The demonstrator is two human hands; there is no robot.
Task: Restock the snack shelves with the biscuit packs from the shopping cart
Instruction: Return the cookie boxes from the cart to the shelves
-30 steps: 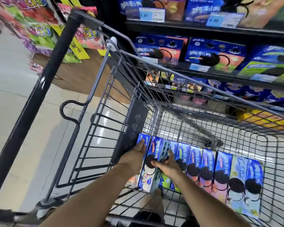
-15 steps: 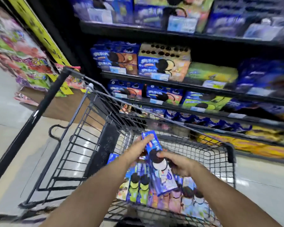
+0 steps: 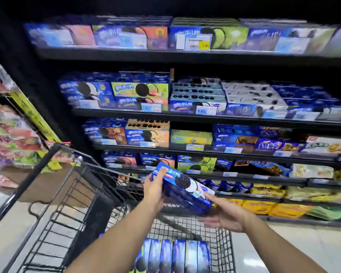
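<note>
Price tag [image 3: 205,110] on shelf [image 3: 244,119] edge: "6.80". Blue pack [image 3: 272,145], down & right of that tag: "超多". Other labels too blurry.

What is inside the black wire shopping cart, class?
A row of blue biscuit packs stands side by side on the floor of the black wire shopping cart. The left forearm covers the row's left end, hiding the full count.
</note>
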